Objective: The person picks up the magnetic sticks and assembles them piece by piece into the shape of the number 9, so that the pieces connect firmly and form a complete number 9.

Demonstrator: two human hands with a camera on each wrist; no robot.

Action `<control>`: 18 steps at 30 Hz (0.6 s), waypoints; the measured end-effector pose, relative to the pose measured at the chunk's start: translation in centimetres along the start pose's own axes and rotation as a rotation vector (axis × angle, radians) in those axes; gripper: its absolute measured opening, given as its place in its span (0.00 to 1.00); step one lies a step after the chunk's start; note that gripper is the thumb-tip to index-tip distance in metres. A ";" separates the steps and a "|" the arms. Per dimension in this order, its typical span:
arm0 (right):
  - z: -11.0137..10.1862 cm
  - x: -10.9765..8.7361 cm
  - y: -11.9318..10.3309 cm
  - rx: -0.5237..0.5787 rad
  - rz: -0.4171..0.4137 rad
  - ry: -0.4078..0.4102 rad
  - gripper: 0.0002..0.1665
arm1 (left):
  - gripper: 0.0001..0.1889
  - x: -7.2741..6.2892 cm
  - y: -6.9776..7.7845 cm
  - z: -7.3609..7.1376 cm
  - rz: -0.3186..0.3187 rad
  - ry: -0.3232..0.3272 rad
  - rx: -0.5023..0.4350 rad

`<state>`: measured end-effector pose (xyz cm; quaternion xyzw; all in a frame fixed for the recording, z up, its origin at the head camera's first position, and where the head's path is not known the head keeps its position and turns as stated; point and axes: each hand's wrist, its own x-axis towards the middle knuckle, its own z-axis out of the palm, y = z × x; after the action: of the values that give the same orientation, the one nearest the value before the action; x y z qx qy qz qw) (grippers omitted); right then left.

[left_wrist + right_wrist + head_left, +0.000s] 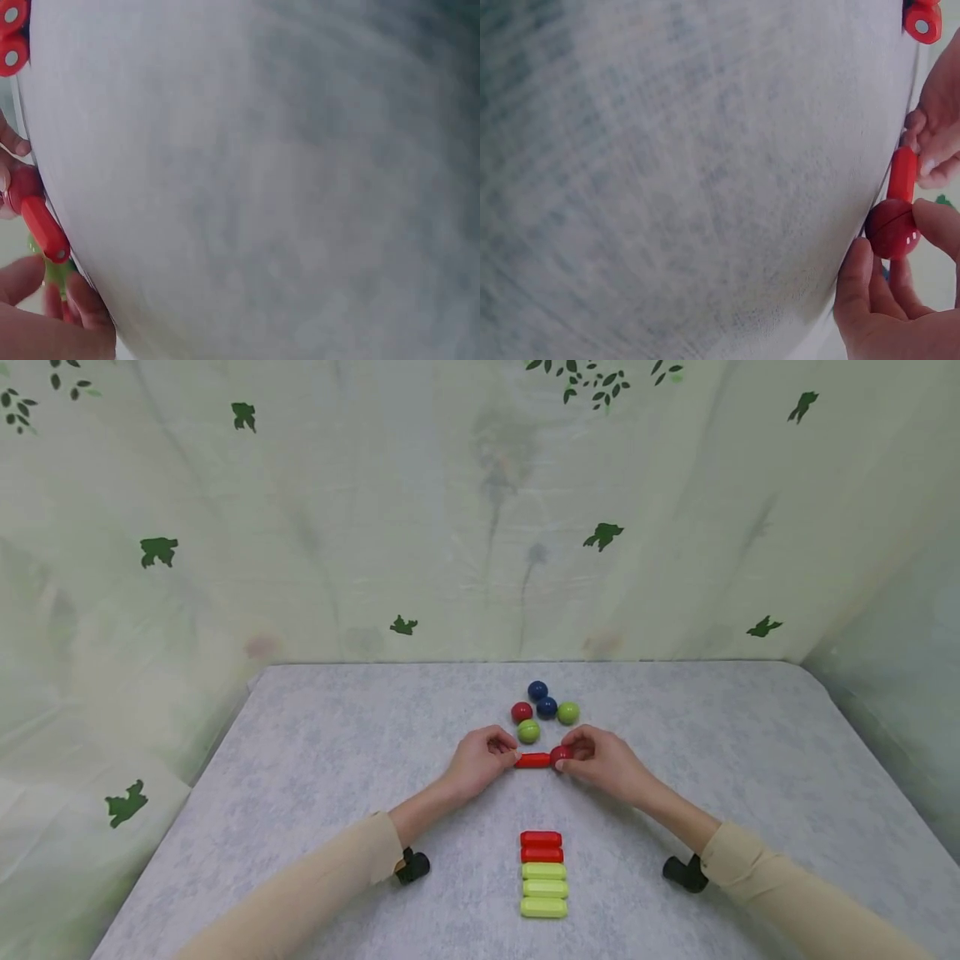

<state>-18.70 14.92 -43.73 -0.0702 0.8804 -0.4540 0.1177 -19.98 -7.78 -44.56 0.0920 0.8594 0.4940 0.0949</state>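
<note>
Pale mottled surface (337, 718): your work, centred
Left grip (482, 762): pinching red plastic bar (533, 761)
Right grip (604, 765): pinching glossy red ball (558, 755) against bar's end, apparently joining
Leftover: five multicoloured balls (547, 707), five red-and-lime bars (544, 871)

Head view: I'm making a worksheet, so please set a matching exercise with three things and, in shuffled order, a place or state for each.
Things
1. Right hand
2. Dark blue balls
3. Yellow-green rods

Places or states
a. Toward the table's far edge
b. In one row with the paired red rods
c. Gripping a red ball

Pairs: 1-c, 2-a, 3-b
</note>
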 end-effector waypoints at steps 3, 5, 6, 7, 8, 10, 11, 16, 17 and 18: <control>0.1 0.0 0.0 -0.001 0.015 0.006 0.19 | 0.08 0.2 0.2 0.2 -0.010 0.083 -0.025; 0.1 0.0 0.0 -0.001 0.014 0.006 0.19 | 0.11 0.4 0.3 0.4 -0.007 0.110 -0.034; 0.1 0.1 0.0 0.000 0.014 0.006 0.19 | 0.12 0.5 0.4 0.5 0.000 0.113 -0.040; 0.1 0.1 0.0 0.002 0.014 0.007 0.19 | 0.14 0.7 0.5 0.6 0.009 0.113 -0.042; 0.1 0.1 0.0 0.005 0.012 0.006 0.19 | 0.15 0.9 0.6 0.6 0.015 0.107 -0.039; 0.1 0.0 0.0 0.006 0.005 0.003 0.18 | 0.17 1.2 0.7 0.7 0.030 0.084 -0.029; 0.1 0.0 0.0 0.007 0.002 0.003 0.18 | 0.18 1.4 0.7 0.8 0.037 0.068 -0.023; 0.0 -0.1 -0.1 0.012 0.002 -0.001 0.18 | 0.22 2.2 0.7 1.0 0.076 0.007 0.043; 0.0 -0.1 -0.1 0.013 0.001 -0.001 0.18 | 0.22 2.3 0.8 1.0 0.078 0.002 0.054; 0.0 -0.1 -0.1 0.014 -0.002 -0.002 0.19 | 0.21 2.4 0.7 1.0 0.081 0.000 0.062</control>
<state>-18.61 14.86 -43.61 -0.0708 0.8771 -0.4601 0.1186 -22.02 -5.95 -44.61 0.1297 0.8699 0.4705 0.0716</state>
